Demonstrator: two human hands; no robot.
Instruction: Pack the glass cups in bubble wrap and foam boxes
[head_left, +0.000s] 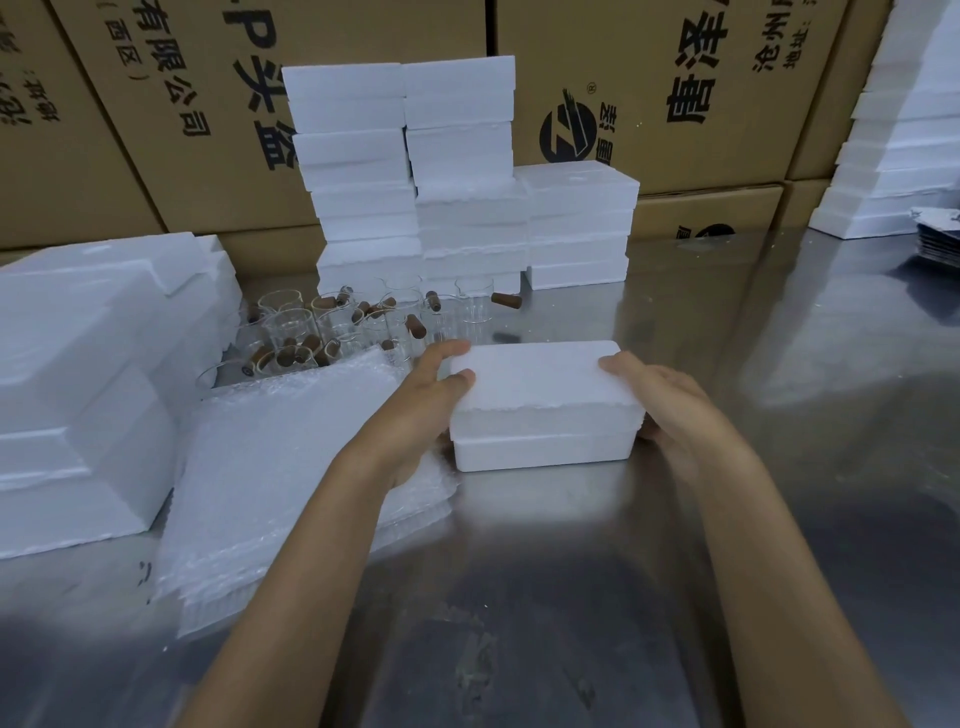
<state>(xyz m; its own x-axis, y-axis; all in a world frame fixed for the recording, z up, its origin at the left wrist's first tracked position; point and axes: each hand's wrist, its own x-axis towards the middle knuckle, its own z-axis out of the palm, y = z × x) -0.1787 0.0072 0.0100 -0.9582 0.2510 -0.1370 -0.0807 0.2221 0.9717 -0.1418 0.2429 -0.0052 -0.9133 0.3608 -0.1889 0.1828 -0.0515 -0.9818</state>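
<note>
A white foam box (540, 410) with its lid on sits on the steel table (779, 519) in the middle of the view. My left hand (426, 400) grips its left end, thumb on the lid and fingers round the far corner. My right hand (670, 405) holds the right end, fingers curled over the lid's edge. Several glass cups (337, 327) with brown wooden handles stand crowded behind and to the left. A stack of bubble wrap sheets (291, 467) lies under my left forearm. What is inside the box is hidden.
Stacks of closed foam boxes (457, 176) stand at the back centre, more foam pieces (88, 374) at the left and a foam stack (893, 156) at the far right. Cardboard cartons (701, 93) wall off the back. Grey sheets (940, 239) lie at the right edge.
</note>
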